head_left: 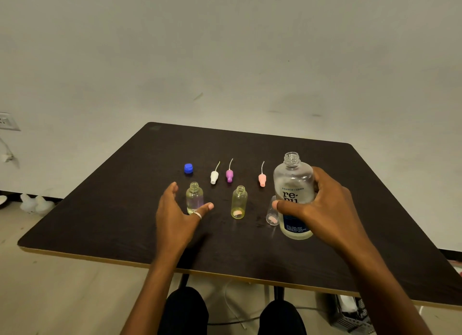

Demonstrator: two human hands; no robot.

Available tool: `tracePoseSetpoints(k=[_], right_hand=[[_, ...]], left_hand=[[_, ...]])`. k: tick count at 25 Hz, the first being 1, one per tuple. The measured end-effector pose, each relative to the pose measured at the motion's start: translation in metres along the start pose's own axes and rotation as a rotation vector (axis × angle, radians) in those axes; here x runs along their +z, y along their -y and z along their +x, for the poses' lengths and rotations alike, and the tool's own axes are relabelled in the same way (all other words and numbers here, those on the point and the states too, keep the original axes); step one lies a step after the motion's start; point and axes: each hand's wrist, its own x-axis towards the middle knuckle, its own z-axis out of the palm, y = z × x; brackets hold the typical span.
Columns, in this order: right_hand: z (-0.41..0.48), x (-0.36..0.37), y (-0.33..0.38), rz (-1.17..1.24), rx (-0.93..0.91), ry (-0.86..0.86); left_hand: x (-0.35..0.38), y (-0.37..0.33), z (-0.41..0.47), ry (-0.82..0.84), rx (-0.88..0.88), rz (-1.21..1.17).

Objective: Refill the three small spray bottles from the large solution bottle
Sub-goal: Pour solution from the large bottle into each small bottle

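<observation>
The large clear solution bottle (294, 184) stands uncapped at the right of the dark table (125, 199), and my right hand (322, 209) grips its body. Three small open bottles stand in a row: a clear one (194, 197) at the left, a yellowish one (239, 202) in the middle, and a third (272, 213) mostly hidden behind the large bottle and my thumb. My left hand (175, 214) is spread around the left small bottle, fingers straight, thumb in front of it; contact is unclear. Behind lie a white spray head (214, 176), a purple one (229, 175) and a pink one (262, 179).
A blue cap (188, 168) sits at the back left of the row. The table's light front edge (225, 276) runs just above my knees. A wall socket (7, 121) is on the far left wall, and cables and a dark box lie on the floor under the table's right side.
</observation>
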Motion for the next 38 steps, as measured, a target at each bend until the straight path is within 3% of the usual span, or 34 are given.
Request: tracePoseSetpoints(k=[3, 6, 11, 16, 23, 27, 31, 38], right_hand=[[0.0, 0.001, -0.001, -0.008, -0.006, 0.006], [0.001, 0.003, -0.001, -0.013, -0.012, 0.014], [0.0, 0.003, -0.002, -0.013, -0.023, 0.006], [0.0, 0.004, -0.001, 0.004, -0.014, 0.014], [-0.001, 0.004, 0.0, -0.004, -0.011, 0.013], [-0.002, 0.005, 0.002, -0.024, -0.026, 0.007], [-0.003, 0.009, 0.004, -0.113, -0.05, 0.002], [0.006, 0.0, 0.022, -0.352, -0.125, -0.011]], left_hand=[[0.007, -0.018, -0.035, -0.246, 0.35, 0.122], [0.026, -0.034, -0.045, -0.146, 0.519, 0.118], [0.058, -0.033, -0.02, 0.205, 0.3, 0.005], [0.075, -0.022, -0.008, 0.328, 0.138, -0.067], [0.076, -0.024, -0.012, 0.271, 0.121, -0.09], [0.049, -0.046, -0.018, 0.169, 0.197, -0.196], [0.014, -0.073, -0.028, 0.127, 0.275, -0.287], [-0.009, -0.097, -0.037, 0.076, 0.332, -0.24]])
